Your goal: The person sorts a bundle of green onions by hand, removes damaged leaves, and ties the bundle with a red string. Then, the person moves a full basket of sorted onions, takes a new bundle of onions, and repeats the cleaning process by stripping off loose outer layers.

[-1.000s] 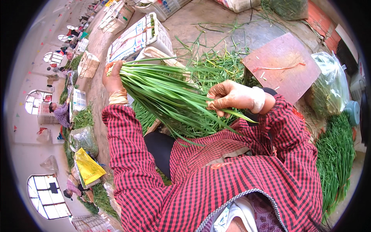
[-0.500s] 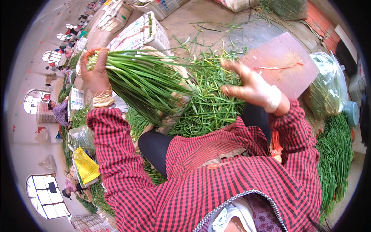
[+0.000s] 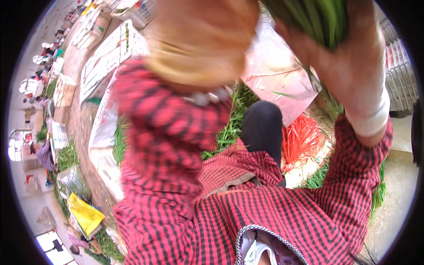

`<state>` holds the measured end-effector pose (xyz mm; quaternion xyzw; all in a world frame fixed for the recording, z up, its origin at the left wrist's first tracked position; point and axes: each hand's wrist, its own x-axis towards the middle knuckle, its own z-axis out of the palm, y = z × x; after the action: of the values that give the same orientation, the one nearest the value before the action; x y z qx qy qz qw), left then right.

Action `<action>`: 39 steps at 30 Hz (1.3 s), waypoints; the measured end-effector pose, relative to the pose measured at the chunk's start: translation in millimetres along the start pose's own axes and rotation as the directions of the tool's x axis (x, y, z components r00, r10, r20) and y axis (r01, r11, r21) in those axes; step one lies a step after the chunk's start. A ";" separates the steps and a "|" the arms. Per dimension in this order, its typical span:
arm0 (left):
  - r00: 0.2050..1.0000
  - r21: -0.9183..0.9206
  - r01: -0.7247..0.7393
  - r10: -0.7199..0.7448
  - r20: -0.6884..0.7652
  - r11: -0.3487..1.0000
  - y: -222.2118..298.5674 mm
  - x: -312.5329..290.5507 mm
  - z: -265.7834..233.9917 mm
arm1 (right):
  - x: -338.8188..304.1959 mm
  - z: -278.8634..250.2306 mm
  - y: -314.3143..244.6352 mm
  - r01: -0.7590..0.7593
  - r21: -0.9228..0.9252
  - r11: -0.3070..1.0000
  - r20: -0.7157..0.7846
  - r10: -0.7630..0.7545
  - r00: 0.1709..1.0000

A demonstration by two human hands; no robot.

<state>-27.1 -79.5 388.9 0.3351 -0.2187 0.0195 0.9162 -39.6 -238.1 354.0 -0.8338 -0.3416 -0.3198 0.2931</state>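
**Glossy green bunch high in view, against the right hand**

From my remote station, the red-and-black checked garment (image 3: 247,212) fills most of my view, its sleeves rising on both sides of the lap.

Next largest is the left hand (image 3: 207,26), badly blurred, lifted to the top centre on a sharply bent arm. A yellowish cuff (image 3: 194,66) rings the wrist. The fingers run past the upper edge, so I cannot tell whether they are spread, pressed together or pinching something.

The right hand (image 3: 344,62) is up too, on the right side, its forearm upright and the hand tilting up and leftward. A white cuff (image 3: 369,117) circles that wrist. I see the hand flanking the greens on both sides, but blur and the edge hide how its fingers close.

Beyond and below the hands lies a pinkish board (image 3: 282,90).

The bunch of green stalks (image 3: 316,20) sits at the top edge, right of centre, against the right hand. I make out deep green with lighter lengthwise streaks; its upper part is cut off.

Smaller again, bright red strands (image 3: 302,139) lie heaped beside the dark-clad knee (image 3: 263,128).
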 end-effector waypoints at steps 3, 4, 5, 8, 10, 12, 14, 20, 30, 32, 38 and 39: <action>0.964 -0.274 0.142 -0.195 -0.181 0.951 -120.2 12.8 -47.3 | -47.5 -16.9 43.5 -0.182 -0.222 0.958 0.181 0.223 0.958; 0.954 -0.290 0.126 -0.196 -0.225 0.949 -160.6 10.2 -71.9 | -63.8 -7.1 60.5 -0.149 -0.262 0.954 0.256 0.218 0.942; 0.927 -0.318 0.188 -0.275 -0.255 0.929 -204.7 -1.6 -100.2 | -95.9 6.2 77.2 -0.255 -0.238 0.937 0.293 0.319 0.901; 0.823 -0.300 0.323 -0.423 -0.379 0.898 -264.1 -13.9 -155.6 | -146.6 58.5 122.5 -0.503 -0.105 0.858 0.347 0.506 0.790; 0.804 -0.245 0.370 -0.441 -0.398 0.896 -274.3 4.7 -181.2 | -154.6 94.6 149.2 -0.550 -0.073 0.832 0.289 0.546 0.787; 0.811 -0.180 0.428 -0.465 -0.355 0.886 -272.5 32.1 -192.5 | -150.2 121.6 174.1 -0.555 -0.063 0.829 0.198 0.556 0.808; 0.800 -0.081 0.469 -0.461 -0.383 0.880 -280.5 51.4 -222.1 | -149.3 151.3 199.4 -0.533 -0.071 0.843 0.137 0.538 0.832; 0.876 0.836 0.410 0.098 -0.472 0.365 -298.8 -34.0 -309.0 | -175.3 213.5 252.6 -0.659 -0.300 0.690 0.332 0.723 0.606; 0.977 1.000 0.008 -0.213 -0.010 -0.010 -260.6 -115.1 -264.5 | -166.0 209.1 239.3 -0.523 -0.134 0.842 0.434 0.524 0.733; 0.961 0.987 0.123 -0.259 -0.094 0.099 -234.0 -124.9 -271.3 | -169.4 212.6 247.3 -0.570 -0.109 0.814 0.492 0.542 0.681; 0.971 0.985 0.168 0.180 -0.159 -0.036 -42.5 -171.8 -333.7 | -137.4 229.7 216.1 -0.232 -0.278 0.932 0.422 0.335 0.842; 0.858 0.902 0.379 0.289 -0.426 0.205 -16.3 -188.0 -342.2 | -117.5 236.6 187.1 -0.267 -0.142 0.953 0.465 0.303 0.832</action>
<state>-61.4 141.8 68.6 0.8232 0.1060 0.2125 0.5158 114.8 -227.0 69.8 -0.9383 -0.2639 -0.0673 0.2133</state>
